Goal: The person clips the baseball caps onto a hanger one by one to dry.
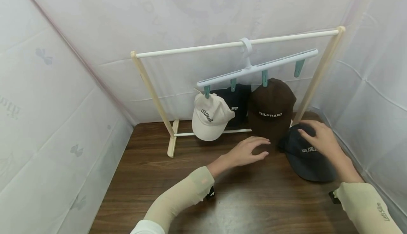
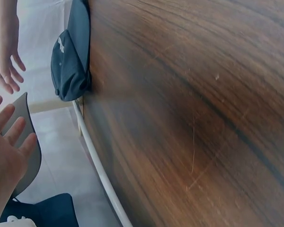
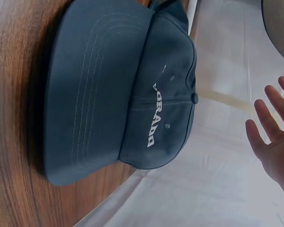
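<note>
A dark blue-grey cap with COLORADO lettering sits on the table at the right, its brim toward the front. My right hand hovers over its crown; in the right wrist view that hand is apart from the cap, fingers spread. In front of the brown cap my left hand is held in the air with fingers extended and nothing in it. The brown cap hangs from a teal clip on the white hanger. A white cap hangs from the leftmost clip.
A rack with a white top bar and wooden posts carries the hanger. A black cap shows partly behind the white and brown caps. The rightmost clip holds nothing. White sheeting surrounds the wooden table.
</note>
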Tool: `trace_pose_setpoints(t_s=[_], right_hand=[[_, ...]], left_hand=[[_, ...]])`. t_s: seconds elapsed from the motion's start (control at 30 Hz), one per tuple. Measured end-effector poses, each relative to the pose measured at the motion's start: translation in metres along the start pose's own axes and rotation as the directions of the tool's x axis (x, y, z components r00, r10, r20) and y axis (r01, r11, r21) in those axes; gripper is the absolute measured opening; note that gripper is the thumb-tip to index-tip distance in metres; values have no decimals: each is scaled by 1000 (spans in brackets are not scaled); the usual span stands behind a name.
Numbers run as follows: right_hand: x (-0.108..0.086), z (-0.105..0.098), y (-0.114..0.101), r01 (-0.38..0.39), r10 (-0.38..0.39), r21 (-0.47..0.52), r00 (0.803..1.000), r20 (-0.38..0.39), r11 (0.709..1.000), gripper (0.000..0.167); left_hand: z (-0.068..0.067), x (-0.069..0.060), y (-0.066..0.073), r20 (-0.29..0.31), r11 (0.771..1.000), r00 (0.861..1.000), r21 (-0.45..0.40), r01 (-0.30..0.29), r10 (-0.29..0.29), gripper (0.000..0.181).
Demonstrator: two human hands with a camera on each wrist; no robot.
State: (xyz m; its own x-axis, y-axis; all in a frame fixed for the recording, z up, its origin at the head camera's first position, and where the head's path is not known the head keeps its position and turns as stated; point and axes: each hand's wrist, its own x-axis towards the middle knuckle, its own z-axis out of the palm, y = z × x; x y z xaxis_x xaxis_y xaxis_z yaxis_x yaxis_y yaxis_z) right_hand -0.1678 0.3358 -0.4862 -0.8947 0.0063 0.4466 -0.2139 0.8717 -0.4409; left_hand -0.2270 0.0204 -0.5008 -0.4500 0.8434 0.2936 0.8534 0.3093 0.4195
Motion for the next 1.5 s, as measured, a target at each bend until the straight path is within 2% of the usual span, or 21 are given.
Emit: trace_pose_setpoints(t_s=[0.37,0.93,1.23,1.5], right_hand=[[2,-1,7,-6,6,-9,1000,2,1000,37],[5,-1,19,-14,14,-22,1000,1,1000,37],[4,0,24,-42,44,-37,998,36,998,39],[4,4,32,-87,90,-49,992,85,995,41]], left_hand=[[12,7,5,14,1000,1000,-31,-2,2,44],[26,25,19,44,997,998,-65,36,-33,47],[36,36,23,47,989,995,-109,97,-92,48],[42,49,26,83,982,986,-118,151,-141,52]])
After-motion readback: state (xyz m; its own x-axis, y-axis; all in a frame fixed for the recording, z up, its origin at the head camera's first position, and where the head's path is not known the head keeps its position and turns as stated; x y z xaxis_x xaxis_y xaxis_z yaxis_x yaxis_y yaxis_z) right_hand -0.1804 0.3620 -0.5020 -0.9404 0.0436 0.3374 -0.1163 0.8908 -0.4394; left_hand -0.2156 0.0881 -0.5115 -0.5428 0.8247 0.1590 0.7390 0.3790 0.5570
